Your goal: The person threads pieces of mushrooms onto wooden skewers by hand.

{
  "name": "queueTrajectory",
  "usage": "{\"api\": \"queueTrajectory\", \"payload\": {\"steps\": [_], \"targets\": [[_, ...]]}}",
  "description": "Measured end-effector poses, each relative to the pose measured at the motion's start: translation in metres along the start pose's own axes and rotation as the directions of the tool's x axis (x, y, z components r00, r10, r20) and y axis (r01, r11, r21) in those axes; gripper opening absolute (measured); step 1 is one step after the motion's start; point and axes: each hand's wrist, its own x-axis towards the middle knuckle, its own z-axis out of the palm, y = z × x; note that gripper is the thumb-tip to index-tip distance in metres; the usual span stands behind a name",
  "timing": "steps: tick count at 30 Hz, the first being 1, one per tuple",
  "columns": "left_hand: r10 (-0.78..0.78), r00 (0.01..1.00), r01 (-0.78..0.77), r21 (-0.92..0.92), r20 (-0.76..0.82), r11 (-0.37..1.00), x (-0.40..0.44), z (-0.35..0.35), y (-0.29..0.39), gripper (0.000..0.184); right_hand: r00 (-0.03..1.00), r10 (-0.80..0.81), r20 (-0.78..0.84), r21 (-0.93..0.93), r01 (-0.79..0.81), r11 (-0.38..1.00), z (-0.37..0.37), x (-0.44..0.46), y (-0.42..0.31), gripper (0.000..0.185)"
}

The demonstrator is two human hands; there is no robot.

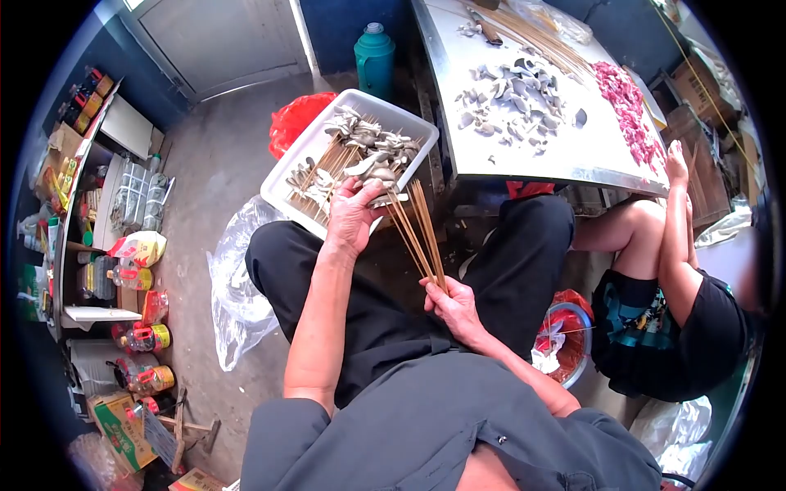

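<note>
My right hand is closed around the lower ends of several bamboo skewers, which fan upward in front of my lap. My left hand pinches at a grey mushroom piece by the skewers' upper ends, over the near edge of a white plastic tray. Inside the tray lie skewers threaded with grey-white mushroom pieces, their bare sticks crossing one another. My left fingers partly hide the skewer tips.
A metal-edged table at the right carries loose mushroom pieces, pink chopped meat, bare skewers and a knife. A person sits beside it. Around me are a lined bucket, a teal flask, a plastic bag and shelves with bottles.
</note>
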Motion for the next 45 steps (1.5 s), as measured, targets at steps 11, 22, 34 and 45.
{"api": "queueTrajectory", "payload": {"steps": [11,22,34,45], "targets": [[0.057,0.995,-0.044,0.159,-0.079,0.986,0.002,-0.003,-0.010,0.023,0.999,-0.013,-0.053,0.058,0.016,0.998,-0.004,0.002,0.009,0.022],[0.035,0.985,-0.022,0.075,-0.171,0.997,0.005,-0.008,-0.006,0.022,0.988,-0.109,-0.105,-0.079,0.101,0.992,-0.001,0.000,0.003,0.012],[0.077,0.965,-0.072,0.029,-0.251,0.997,0.007,-0.016,-0.001,0.024,0.993,-0.063,-0.104,-0.046,0.059,0.997,-0.004,0.001,0.006,0.017],[0.064,0.970,-0.058,0.033,-0.234,0.998,0.004,-0.012,-0.001,0.024,0.997,0.012,-0.076,0.023,-0.010,1.000,-0.008,0.002,0.007,0.019]]}}
